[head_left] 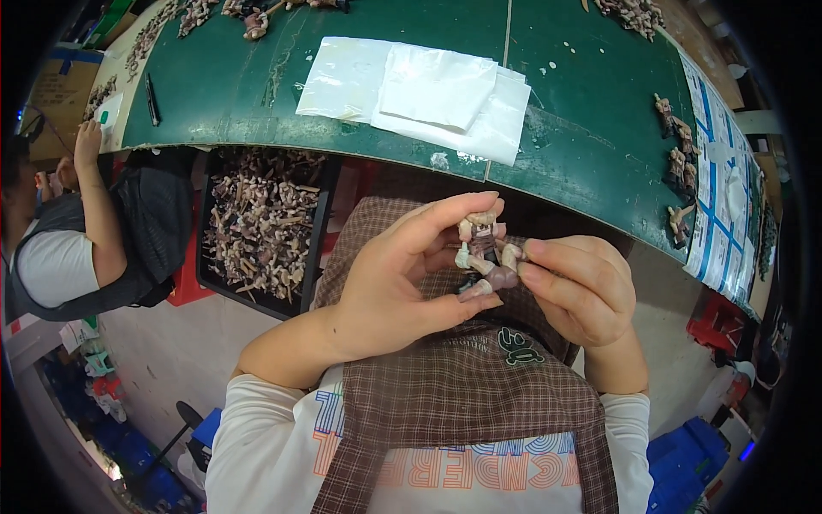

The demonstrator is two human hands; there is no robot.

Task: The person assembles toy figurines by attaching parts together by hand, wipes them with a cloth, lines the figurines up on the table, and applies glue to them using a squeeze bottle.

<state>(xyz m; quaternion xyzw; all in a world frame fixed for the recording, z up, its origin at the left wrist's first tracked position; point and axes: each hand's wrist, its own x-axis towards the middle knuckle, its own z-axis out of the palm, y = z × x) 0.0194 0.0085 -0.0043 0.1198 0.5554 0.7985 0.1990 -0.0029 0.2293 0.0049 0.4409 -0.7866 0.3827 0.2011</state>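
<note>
**Head view: both your hands pinch one small figure above your lap**

Head view shows your left hand [394, 283] and right hand [578, 287] meeting in front of your chest, over the brown checked apron [462, 385]. Between them sits a small toy figure [482, 253] in tan and brown, held well clear of the bench [591, 128]. Your left fingers [454, 210] curl over its top while the thumb presses from below, so the figure is pinched between them. Your right fingers [548, 257] close on a limb at the figure's right side, pressed against it.

Below the bench edge, to your left, a black tray [261, 227] is heaped with loose figure parts. On the green bench top lie clear plastic bags [419, 90], a black pen [152, 98] far left, and a few finished figures [681, 167] near the right rim, beside a blue-and-white printed sheet [715, 197]. Another person [68, 240] sits at the far left, one arm raised to the bench.
</note>
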